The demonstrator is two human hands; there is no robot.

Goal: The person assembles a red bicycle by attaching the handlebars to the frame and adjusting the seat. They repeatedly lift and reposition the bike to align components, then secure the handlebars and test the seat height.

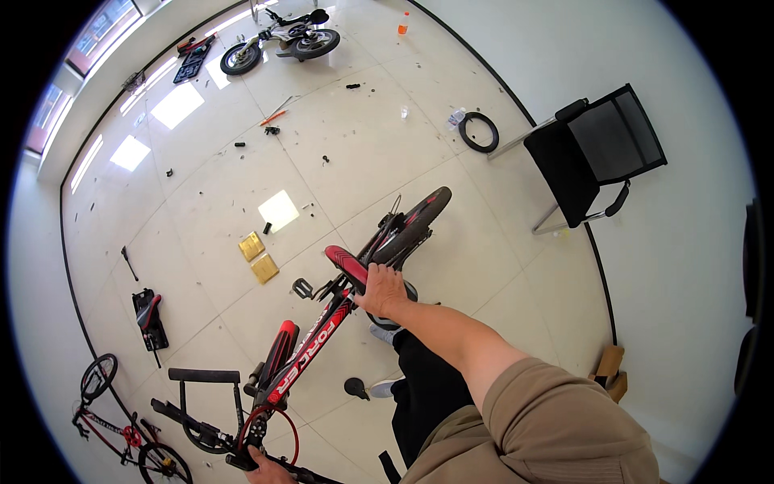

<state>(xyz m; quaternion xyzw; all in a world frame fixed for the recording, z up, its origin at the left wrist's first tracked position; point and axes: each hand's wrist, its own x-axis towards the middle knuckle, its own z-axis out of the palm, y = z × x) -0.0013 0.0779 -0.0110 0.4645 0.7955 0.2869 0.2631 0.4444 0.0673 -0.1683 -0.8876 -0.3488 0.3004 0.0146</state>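
A red and black bicycle (pixel 310 351) stands in front of me, its rear wheel (pixel 427 214) pointing away to the far right. My right hand (pixel 383 290) is closed over the side of its red and black saddle (pixel 347 262). At the lower edge, my left hand (pixel 270 469) grips the handlebar (pixel 302 474) near the stem; part of that hand is cut off by the picture's rim. A red cable (pixel 295 423) loops beside the stem. One pedal (pixel 302 288) shows left of the saddle. A black padded bar (pixel 204 376) sits at the bicycle's front end.
Two gold packets (pixel 264 268) lie left of the bicycle, among scattered small parts. A black chair (pixel 580 153) and a loose tyre (pixel 479 132) are at the right. Another bicycle (pixel 129 434) lies lower left, near a red and black saddle (pixel 148 313). A small motorbike-like cycle (pixel 282 44) is far off.
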